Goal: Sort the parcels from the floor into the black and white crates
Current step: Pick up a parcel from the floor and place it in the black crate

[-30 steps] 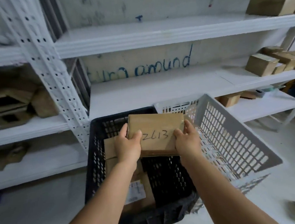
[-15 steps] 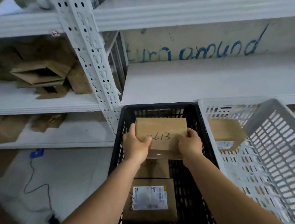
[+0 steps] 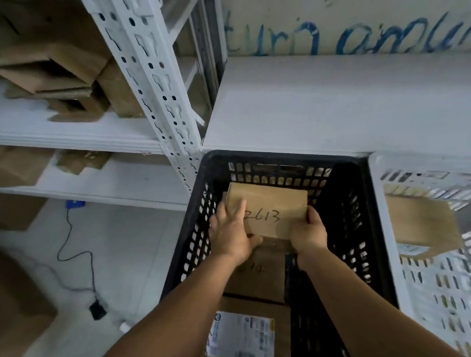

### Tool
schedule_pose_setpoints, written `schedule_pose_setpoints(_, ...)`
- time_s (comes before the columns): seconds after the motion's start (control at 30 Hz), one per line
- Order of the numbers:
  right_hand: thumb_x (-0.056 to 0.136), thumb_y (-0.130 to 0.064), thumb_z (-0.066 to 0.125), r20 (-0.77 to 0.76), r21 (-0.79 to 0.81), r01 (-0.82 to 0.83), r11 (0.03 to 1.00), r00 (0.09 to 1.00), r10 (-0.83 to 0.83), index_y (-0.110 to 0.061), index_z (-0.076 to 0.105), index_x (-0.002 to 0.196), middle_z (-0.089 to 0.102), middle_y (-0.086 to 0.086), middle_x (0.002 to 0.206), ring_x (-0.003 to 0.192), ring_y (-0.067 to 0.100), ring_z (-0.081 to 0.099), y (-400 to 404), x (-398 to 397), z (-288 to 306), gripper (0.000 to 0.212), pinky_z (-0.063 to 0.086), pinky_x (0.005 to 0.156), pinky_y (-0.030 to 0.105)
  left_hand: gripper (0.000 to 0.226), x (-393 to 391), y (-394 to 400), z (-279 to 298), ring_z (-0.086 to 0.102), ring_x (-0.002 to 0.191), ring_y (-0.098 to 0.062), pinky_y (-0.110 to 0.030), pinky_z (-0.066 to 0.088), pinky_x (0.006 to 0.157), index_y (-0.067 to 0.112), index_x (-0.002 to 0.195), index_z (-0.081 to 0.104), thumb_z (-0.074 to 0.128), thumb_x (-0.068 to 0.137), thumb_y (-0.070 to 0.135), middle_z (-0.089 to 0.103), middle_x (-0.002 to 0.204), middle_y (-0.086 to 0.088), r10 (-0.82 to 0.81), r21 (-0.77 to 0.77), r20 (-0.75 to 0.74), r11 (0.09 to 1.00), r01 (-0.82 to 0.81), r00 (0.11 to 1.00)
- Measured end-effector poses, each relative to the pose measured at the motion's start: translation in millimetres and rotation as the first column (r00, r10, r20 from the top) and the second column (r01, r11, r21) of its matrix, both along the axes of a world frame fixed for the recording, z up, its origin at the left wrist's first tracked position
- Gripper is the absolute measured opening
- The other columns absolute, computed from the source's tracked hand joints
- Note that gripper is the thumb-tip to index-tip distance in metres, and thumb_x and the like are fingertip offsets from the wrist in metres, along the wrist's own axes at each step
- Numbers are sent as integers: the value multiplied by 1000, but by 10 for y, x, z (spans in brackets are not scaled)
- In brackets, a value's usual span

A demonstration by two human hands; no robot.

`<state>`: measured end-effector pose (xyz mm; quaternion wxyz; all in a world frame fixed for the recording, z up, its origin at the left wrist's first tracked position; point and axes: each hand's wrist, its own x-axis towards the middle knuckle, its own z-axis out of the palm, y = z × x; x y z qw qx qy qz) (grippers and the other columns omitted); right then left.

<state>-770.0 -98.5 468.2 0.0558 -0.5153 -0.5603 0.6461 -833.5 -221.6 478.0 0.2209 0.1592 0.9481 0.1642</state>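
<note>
- Since a second ago, we have lowered the parcel (image 3: 270, 212) deep into the black crate (image 3: 351, 197).
- Our left hand (image 3: 233, 235) and right hand (image 3: 307, 233) grip its near corners.
- Plain brown cardboard, "2613" handwritten on top.
- Lattice walls leave room on the right; the white crate (image 3: 386, 251) adjoins.

Both hands are inside the black slotted plastic crate (image 3: 353, 225), whose four walls close them in on every side; the only way in or out is upward. Under them the left part of the crate floor is filled by a plain brown cardboard parcel (image 3: 259, 278) and a brown parcel with a white printed label (image 3: 241, 338); a dark strip along the right wall stays bare. The white shelf board (image 3: 336, 108) juts over the far rim. A perforated white steel upright (image 3: 150, 80) stands at the far left corner. The white slotted plastic crate (image 3: 448, 288) sits right beside the black one's right wall.
</note>
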Motion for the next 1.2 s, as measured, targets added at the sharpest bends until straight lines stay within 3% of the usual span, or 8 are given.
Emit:
schedule_pose_setpoints(0.13, 92, -16, 51, 47, 93, -52, 994, 998, 48, -27, 31, 149, 42, 6, 146, 127, 29, 47, 40, -233, -40, 61, 43, 104, 44, 86, -143, 25, -31, 0, 144, -33, -44, 6, 117, 27, 153, 2, 60, 90, 38, -7, 160, -6, -62, -76, -155, 996, 50, 986)
schedule_pose_setpoints(0.23, 95, -18, 50, 35, 109, -71, 991, 997, 68, -30, 28, 150, 42, 4, 147, 126, 27, 47, -30, -346, -75, 60, 45, 101, 39, 81, -206, 11, -36, -1, 145, -30, -40, 3, 118, 17, 153, 0, 54, 94, 32, -5, 160, -5, -95, -104, -204, 992, 75, 974)
schedule_pose_setpoints(0.43, 97, -19, 44, 52, 121, -80, 989, 996, 75, -34, 25, 151, 38, -1, 149, 125, 26, 48, -104, -447, -66, 59, 43, 95, 34, 80, -304, -17, -41, -9, 147, -25, -36, -4, 118, 11, 152, -6, 51, 97, 24, -11, 160, -8, -131, -133, -181, 985, 108, 975)
schedule_pose_setpoints(0.6, 96, -26, 48, 74, 113, -95, 989, 993, 87, -36, 23, 151, 38, 0, 150, 127, 26, 46, -130, -386, 56, 61, 43, 104, 40, 84, -263, -20, 11, -11, 147, -24, -34, -6, 117, 9, 152, -5, 54, 95, 25, -10, 160, -9, -130, -77, -143, 990, 120, 981)
schedule_pose_setpoints(0.7, 97, -29, 47, 54, 108, -70, 992, 997, 64, -36, 21, 151, 35, 0, 152, 130, 26, 45, -230, -295, 173, 60, 42, 104, 41, 83, -167, -80, 103, -7, 148, -23, -35, -1, 120, 9, 152, 0, 56, 94, 28, -5, 161, -8, -118, 4, -138, 993, 120, 983)
schedule_pose_setpoints(0.83, 100, -26, 43, -17, 138, -25, 990, 999, 28, -30, 22, 152, 35, -1, 152, 132, 23, 43, -396, -40, 387, 56, 39, 96, 29, 76, 79, -137, 322, 2, 148, -20, -32, 3, 118, 12, 153, 9, 55, 95, 28, 6, 161, -5, -42, 198, -114, 978, 64, 993)
schedule_pose_setpoints(1.03, 102, -27, 41, -108, 171, 73, 983, 993, -55, -22, 29, 151, 40, 0, 149, 134, 20, 41, -635, 535, 841, 50, 34, 101, 27, 59, 620, -220, 741, 29, 141, -18, -31, 27, 111, 18, 149, 26, 51, 97, 29, 27, 155, -1, 36, 506, 13, 862, -38, 999)
schedule_pose_setpoints(1.2, 103, -29, 38, -159, 191, 188, 964, 975, -158, -17, 34, 148, 43, 1, 147, 133, 19, 42, -780, 1188, 1166, 47, 34, 102, 27, 53, 1148, -220, 936, 41, 132, -15, -25, 34, 103, 17, 146, 34, 47, 98, 34, 43, 146, -2, -37, 632, 58, 775, -8, 998)
